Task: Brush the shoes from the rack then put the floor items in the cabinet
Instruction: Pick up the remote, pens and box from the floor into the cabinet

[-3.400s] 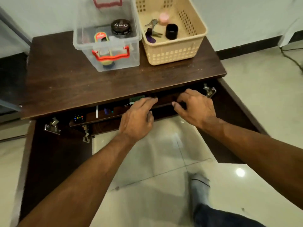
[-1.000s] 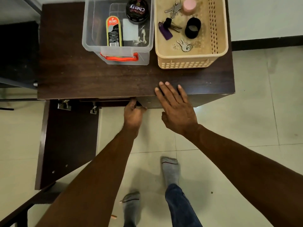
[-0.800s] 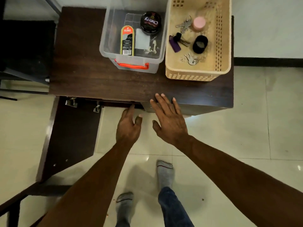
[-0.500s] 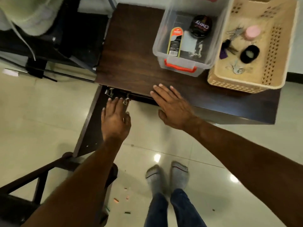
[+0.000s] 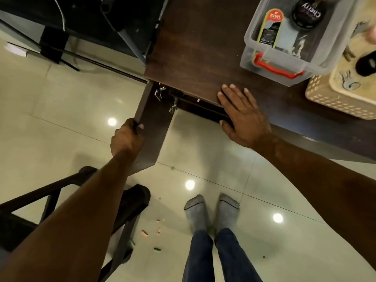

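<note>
The left hand (image 5: 126, 139) curls its fingers round the top edge of the open cabinet door (image 5: 151, 135). The right hand (image 5: 242, 117) lies flat, fingers straight, on the cabinet top (image 5: 193, 58). Closing looks near; no shoes or floor items show.

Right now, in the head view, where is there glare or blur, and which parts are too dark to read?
Head view: round lamp glare spots on the glossy floor; the left forearm is motion-blurred, and the left hand on the cabinet door is soft; the cabinet interior is too dark to read; edges bend from the wide lens.
</note>
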